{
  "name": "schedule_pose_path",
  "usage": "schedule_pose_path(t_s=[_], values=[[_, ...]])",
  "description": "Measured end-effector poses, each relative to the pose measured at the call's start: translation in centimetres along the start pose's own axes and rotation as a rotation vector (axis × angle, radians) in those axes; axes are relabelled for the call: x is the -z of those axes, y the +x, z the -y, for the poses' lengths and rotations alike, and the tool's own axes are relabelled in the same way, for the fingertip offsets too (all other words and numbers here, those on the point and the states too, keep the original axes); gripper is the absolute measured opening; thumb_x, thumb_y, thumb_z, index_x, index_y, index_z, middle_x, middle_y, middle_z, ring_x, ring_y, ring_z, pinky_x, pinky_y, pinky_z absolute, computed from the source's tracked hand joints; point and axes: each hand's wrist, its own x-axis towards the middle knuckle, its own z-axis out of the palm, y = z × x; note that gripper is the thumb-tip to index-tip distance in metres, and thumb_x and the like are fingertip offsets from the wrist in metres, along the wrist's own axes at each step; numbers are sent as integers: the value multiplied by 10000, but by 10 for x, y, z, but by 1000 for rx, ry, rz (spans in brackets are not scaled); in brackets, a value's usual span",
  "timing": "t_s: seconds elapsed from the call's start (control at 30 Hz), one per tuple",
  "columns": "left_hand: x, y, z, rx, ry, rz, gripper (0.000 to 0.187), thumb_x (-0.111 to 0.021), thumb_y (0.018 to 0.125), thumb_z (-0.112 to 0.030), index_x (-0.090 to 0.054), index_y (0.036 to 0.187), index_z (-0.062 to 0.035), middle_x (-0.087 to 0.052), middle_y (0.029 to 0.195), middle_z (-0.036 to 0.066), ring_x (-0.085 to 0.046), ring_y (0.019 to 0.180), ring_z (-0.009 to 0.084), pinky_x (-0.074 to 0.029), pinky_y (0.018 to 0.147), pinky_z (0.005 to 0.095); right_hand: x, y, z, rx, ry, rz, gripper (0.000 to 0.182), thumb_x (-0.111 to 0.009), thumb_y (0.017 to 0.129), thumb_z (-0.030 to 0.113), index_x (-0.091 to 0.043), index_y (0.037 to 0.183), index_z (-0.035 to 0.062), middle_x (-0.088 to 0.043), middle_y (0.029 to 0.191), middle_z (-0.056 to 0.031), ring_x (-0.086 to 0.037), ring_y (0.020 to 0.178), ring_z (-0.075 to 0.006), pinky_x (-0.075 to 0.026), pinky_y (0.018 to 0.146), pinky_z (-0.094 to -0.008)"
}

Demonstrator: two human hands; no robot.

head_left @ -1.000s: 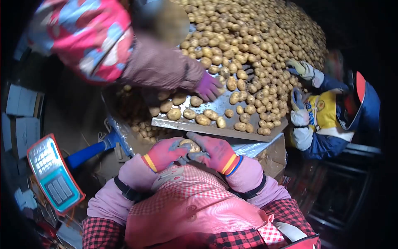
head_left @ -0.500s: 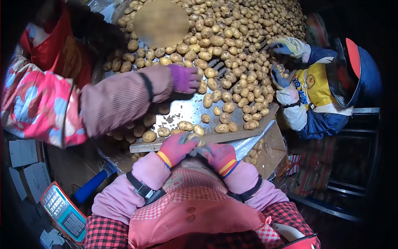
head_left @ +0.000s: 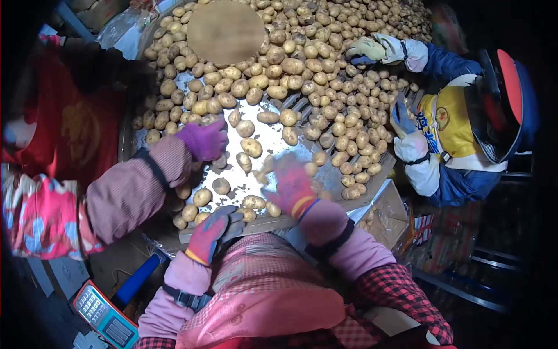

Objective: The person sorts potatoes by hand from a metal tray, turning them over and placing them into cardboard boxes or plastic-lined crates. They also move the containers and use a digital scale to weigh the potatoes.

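Observation:
My left hand (head_left: pixel 216 231), in a pink and grey glove, rests at the near edge of the metal table (head_left: pixel 235 148), fingers extended beside a few potatoes (head_left: pixel 248 214). Nothing shows in its grasp. My right hand (head_left: pixel 289 181), in a matching glove, reaches over the table among scattered potatoes (head_left: pixel 251 147). It is smeared by motion, so its finger shape and anything it holds cannot be made out.
A co-worker's purple-gloved hand (head_left: pixel 204 139) is over the table at left. Another person (head_left: pixel 459 122) at right has both gloved hands at the potato heap (head_left: pixel 349 87). A cardboard box (head_left: pixel 388 215) and a calculator (head_left: pixel 104 314) are nearby.
My hands have parted; the left moved down and left, the right moved forward over the table. The purple-gloved hand shifted left. The right co-worker's upper hand moved left, further over the heap.

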Motion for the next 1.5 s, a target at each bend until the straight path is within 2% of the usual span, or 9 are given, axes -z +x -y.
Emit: schedule_pose_path(t_s=[0.2,0.63,0.73,0.83,0.97,1.1,1.2,1.37,1.5], values=[[-7,-21,-12,19,-27,-151,478,-565,962,-208,-422,1359,15,-569,1249,172,-579,1135,264,-458,999,374,25,105,-85,0,-108,-540,359,-573,836,171,-586,1194,163,-618,1097,-88,-579,1032,-307,-474,853,-439],[-41,56,-19,88,-277,78,528,-481,990,-403,-392,1397,-78,-531,1276,138,-557,1111,231,-482,925,335,55,100,-64,-139,464,-167,497,-610,801,571,-696,1072,164,-659,1091,-157,-635,1008,-323,-483,905,-411],[-34,32,-28,0,433,60,475,-470,1001,-326,-426,1380,-43,-553,1259,136,-571,979,179,-498,827,301,30,166,-81,-249,101,-296,475,-662,782,541,-687,1038,143,-670,1070,-142,-651,960,-303,-495,869,-420],[-2,14,-14,114,-548,205,429,-438,1005,-207,-420,1386,-9,-560,1275,134,-580,1064,200,-499,865,313,23,182,-52,-459,-72,-170,517,-673,795,496,-633,1209,189,-614,1227,-120,-595,1128,-283,-481,940,-406],[0,-10,-4,75,-352,-90,435,-449,995,-182,-408,1391,-7,-557,1275,149,-563,1152,235,-472,959,341,23,181,-76,-386,-33,-167,495,-697,804,420,-639,1209,140,-642,1182,-111,-622,1071,-256,-502,892,-374],[-7,-17,-8,93,-427,-66,444,-480,941,-59,-418,1377,-3,-568,1267,168,-566,1168,266,-501,948,328,35,103,-104,3,1690,-218,391,-640,894,187,-559,1244,31,-647,1060,-61,-619,1005,-213,-500,920,-335],[-2,-19,0,110,-387,-37,461,-491,930,-51,-415,1383,-8,-565,1281,161,-568,1168,261,-501,947,335,61,47,-91,-21,1954,-281,357,-594,934,199,-543,1244,29,-635,994,-51,-629,854,-141,-536,764,-253],[-11,-14,-7,200,-359,11,487,-513,918,-50,-406,1390,-9,-550,1303,156,-569,1168,252,-504,930,339,35,-4,-85,8,1203,87,322,-526,930,134,-604,1235,67,-666,954,-50,-583,709,-93,-479,622,-232],[-9,-20,-3,224,-297,41,490,-513,927,-66,-392,1399,-9,-552,1296,157,-576,1154,241,-511,916,324,-27,-38,-59,119,106,-18,490,-618,819,168,-520,1296,218,-608,1041,-144,-596,980,-321,-494,829,-419]])
